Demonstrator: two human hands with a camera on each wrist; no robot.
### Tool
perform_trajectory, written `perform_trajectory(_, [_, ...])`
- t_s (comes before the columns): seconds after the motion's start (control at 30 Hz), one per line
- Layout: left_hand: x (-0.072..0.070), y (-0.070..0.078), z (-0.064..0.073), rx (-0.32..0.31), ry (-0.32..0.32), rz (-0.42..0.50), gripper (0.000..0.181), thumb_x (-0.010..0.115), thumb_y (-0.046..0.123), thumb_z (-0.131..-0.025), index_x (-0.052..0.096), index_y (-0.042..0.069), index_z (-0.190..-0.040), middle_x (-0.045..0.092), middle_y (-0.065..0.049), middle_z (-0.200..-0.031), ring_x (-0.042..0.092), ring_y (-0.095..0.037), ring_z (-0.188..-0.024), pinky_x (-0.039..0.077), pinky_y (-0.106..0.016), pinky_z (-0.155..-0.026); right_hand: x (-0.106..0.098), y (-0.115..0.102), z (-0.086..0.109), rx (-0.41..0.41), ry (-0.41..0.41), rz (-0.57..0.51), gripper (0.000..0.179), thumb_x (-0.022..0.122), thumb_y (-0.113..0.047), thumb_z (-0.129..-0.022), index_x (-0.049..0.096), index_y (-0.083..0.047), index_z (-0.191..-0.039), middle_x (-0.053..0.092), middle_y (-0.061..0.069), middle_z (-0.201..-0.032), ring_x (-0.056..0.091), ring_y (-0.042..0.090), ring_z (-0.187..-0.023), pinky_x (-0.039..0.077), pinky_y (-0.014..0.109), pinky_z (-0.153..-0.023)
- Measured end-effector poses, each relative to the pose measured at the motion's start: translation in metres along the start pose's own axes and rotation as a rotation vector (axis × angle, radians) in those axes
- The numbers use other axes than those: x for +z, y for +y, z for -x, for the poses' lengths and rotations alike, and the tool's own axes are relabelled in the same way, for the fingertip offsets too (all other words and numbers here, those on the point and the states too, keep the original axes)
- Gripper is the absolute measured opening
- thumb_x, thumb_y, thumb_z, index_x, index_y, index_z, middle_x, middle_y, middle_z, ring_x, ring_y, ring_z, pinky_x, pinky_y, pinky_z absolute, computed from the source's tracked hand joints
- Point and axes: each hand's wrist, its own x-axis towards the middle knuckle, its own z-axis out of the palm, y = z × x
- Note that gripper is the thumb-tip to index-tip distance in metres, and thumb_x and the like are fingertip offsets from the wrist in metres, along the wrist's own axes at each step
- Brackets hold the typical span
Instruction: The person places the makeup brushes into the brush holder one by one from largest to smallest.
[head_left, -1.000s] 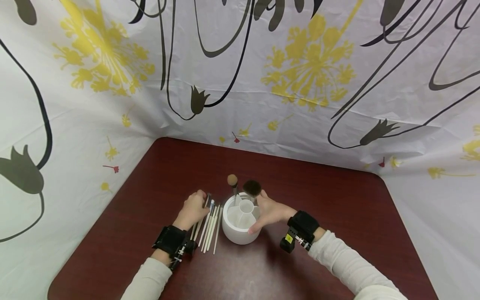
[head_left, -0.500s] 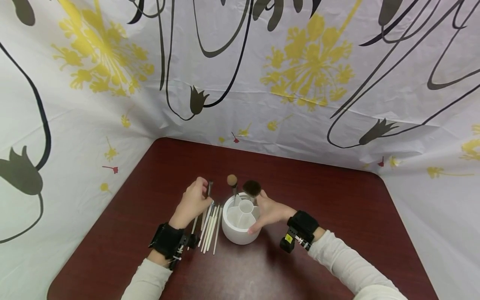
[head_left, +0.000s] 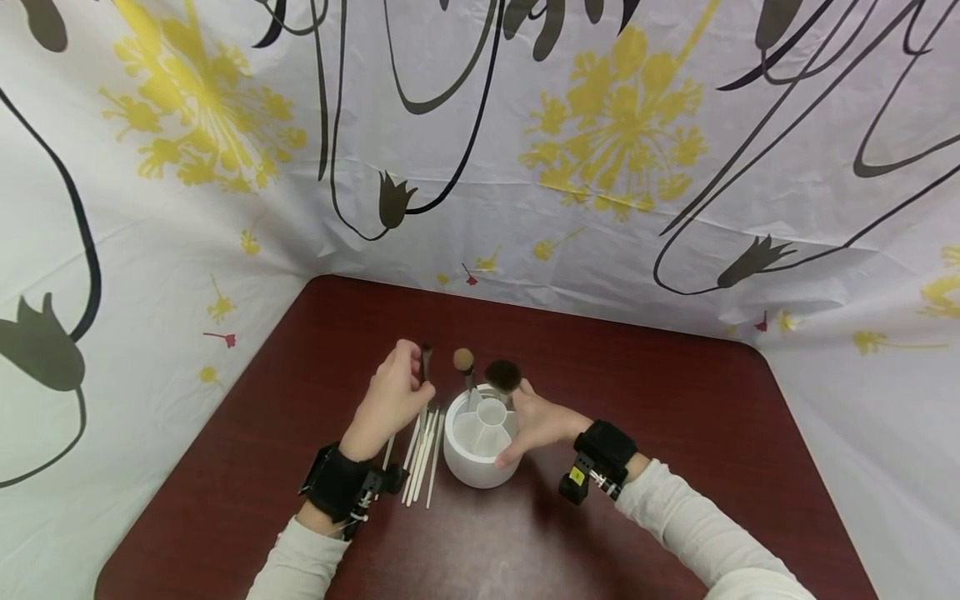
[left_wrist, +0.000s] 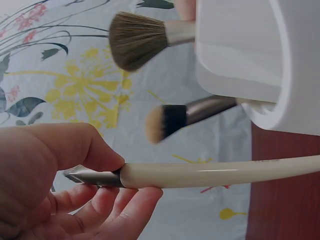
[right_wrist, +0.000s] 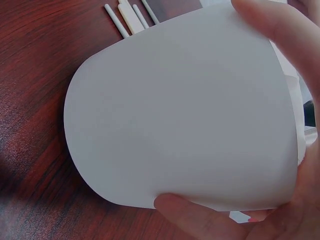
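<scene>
My left hand (head_left: 393, 392) pinches a makeup brush (left_wrist: 200, 174) near its metal collar, thumb on one side and fingers on the other. The brush's cream handle points down toward the table, and its small dark head (head_left: 426, 354) shows beyond the fingers in the head view. My right hand (head_left: 546, 423) grips the side of a white round brush holder (head_left: 480, 473) with inner compartments. A broad, dark fluffy brush (left_wrist: 137, 42) and a tan-tipped brush (left_wrist: 170, 122) stand in that holder. In the right wrist view the holder's outer wall (right_wrist: 185, 110) hides most of its inside.
Several pale-handled brushes (head_left: 423, 467) lie side by side on the dark red table (head_left: 637, 517), just left of the holder. Behind the table hangs a white patterned cloth (head_left: 495, 175), which also runs along both sides.
My left hand has lifted the brush from the row, moving it away from me and slightly right, toward the holder. My right hand stays on the holder.
</scene>
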Motion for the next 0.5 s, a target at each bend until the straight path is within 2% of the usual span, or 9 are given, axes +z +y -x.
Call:
perform_trajectory(0.2, [-0.003,0.01,-0.002,0.033,0.022,0.022,0.036,0.061,0.006,-0.076,0.043,0.002,-0.107,0.049,-0.009,-0.093,0.055,-0.019,-0.075,0.045,-0.03,-0.06,-0.001,-0.001,0.0,-0.012,-0.001,0.011,0.109,0.085,-0.035,-0.053,0.021,-0.014,-0.138,0.024,0.011,-0.129,0.025,0.023,-0.12,0.031,0.047,-0.097])
perform_trajectory(0.33, [-0.004,0.015,-0.003,0.059,0.035,0.035,0.036,0.06,0.005,-0.076,0.043,0.003,-0.107,0.049,-0.008,-0.093,0.055,-0.018,-0.076,0.045,-0.03,-0.061,-0.001,0.0,0.0,-0.013,-0.006,0.005,0.108,0.085,-0.034,-0.054,0.021,-0.013,-0.138,0.023,0.012,-0.128,0.029,0.025,-0.121,0.032,0.046,-0.097])
perform_trajectory(0.5, [-0.004,0.021,-0.003,0.061,0.035,0.058,0.037,0.058,0.004,-0.077,0.042,0.003,-0.109,0.05,-0.008,-0.093,0.056,-0.018,-0.077,0.045,-0.03,-0.063,-0.001,-0.002,0.001,-0.013,-0.009,-0.009,0.108,0.085,-0.033,-0.055,0.02,-0.01,-0.138,0.023,0.014,-0.128,0.031,0.027,-0.122,0.031,0.047,-0.098])
